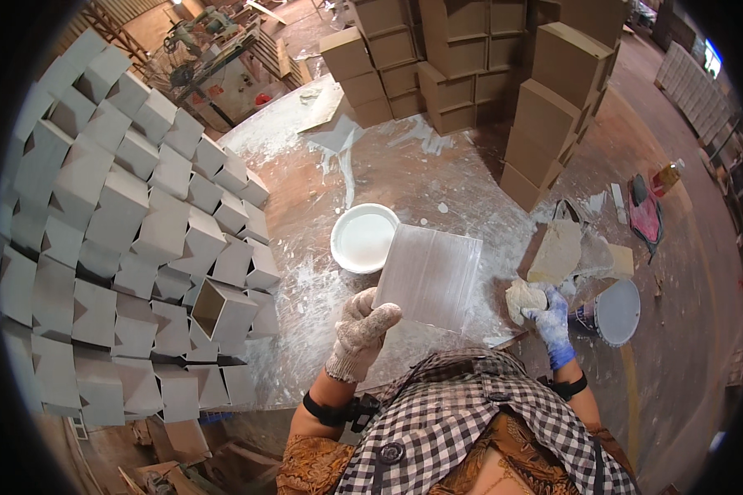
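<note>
My left hand (365, 328), in a white speckled knit glove, grips the near left corner of a square grey-white board (431, 274) that lies on the worktable (437, 177). My right hand (551, 320), in a blue glove, is closed on a pale crumpled rag (522, 297) just right of the board. A round white bowl of white liquid (363, 238) stands beside the board's far left corner.
A big stack of grey-coated open cubes (132, 223) fills the left side. Uncoated tan cubes (462, 58) are piled at the table's far end and right (553, 107). A tan cloth (557, 252), a round white lid (617, 312) and small tools lie to the right.
</note>
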The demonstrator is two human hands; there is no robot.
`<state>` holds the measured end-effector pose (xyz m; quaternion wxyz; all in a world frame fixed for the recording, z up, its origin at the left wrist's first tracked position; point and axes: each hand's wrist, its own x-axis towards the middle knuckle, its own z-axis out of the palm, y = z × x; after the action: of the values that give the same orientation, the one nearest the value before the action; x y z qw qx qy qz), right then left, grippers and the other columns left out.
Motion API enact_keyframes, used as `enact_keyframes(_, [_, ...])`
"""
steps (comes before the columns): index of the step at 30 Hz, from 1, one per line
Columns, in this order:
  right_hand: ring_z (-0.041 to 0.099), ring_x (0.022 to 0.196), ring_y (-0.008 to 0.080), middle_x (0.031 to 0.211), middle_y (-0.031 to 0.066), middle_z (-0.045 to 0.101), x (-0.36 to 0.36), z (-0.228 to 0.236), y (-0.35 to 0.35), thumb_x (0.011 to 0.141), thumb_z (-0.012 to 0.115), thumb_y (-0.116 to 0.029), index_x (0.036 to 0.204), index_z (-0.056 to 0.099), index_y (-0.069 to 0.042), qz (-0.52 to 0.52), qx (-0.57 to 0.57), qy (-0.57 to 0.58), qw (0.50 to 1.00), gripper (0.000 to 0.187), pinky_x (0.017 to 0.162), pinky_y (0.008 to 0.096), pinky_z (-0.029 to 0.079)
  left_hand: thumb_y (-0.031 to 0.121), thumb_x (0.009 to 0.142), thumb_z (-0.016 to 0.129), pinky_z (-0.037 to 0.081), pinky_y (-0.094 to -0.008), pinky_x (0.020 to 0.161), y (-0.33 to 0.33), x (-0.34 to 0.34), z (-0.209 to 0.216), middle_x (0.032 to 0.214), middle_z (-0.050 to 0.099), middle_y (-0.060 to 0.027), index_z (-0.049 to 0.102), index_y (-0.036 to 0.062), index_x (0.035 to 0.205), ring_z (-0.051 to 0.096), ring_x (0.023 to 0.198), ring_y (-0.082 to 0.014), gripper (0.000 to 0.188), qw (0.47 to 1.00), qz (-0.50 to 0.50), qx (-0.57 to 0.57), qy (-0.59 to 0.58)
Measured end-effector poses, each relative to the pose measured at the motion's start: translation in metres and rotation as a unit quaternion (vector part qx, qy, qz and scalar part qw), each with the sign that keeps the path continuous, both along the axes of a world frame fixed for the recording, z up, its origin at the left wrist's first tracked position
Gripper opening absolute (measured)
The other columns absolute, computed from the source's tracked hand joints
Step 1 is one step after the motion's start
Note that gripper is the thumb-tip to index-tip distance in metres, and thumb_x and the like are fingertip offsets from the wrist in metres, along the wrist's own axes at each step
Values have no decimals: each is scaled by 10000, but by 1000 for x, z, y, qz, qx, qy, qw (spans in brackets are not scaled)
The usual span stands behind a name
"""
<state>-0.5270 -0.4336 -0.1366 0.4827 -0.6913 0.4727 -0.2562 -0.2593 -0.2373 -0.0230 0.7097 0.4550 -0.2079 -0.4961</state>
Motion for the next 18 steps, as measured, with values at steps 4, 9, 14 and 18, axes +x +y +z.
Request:
enact_keyframes(4, [592,920,170,983,62,614,6,4,0,579,700,65,1010,608,-31,14,24,-8,1000,451,836,282,470,147,791,653,420,-256,800,11,0,8,900,634,-31,609,-18,986,559,861,-103,260,999,39,7,4])
enact_keyframes(9, [586,934,170,1002,62,607,7,4,3,582,697,69,1013,605,-27,22,37,-8,999,451,841,282,467,134,802,650,418,-235,796,19,3,4,891,646,-31,624,-10,973,573,856,-92,226,998,57,17,10])
enact_keyframes(14, [587,934,184,1007,76,610,3,-5,4,580,709,37,1031,603,-35,34,30,-15,999,469,841,298,471,121,822,621,428,-235,755,15,-1,-3,879,647,-27,634,-4,955,575,813,-86,183,996,66,59,11])
enact_keyframes(18, [596,922,216,986,94,623,16,0,4,557,732,-26,1039,613,-69,93,-55,133,985,498,853,332,469,121,849,581,435,-243,713,9,-9,-10,854,643,-22,644,3,937,564,774,-87,160,991,41,46,-121])
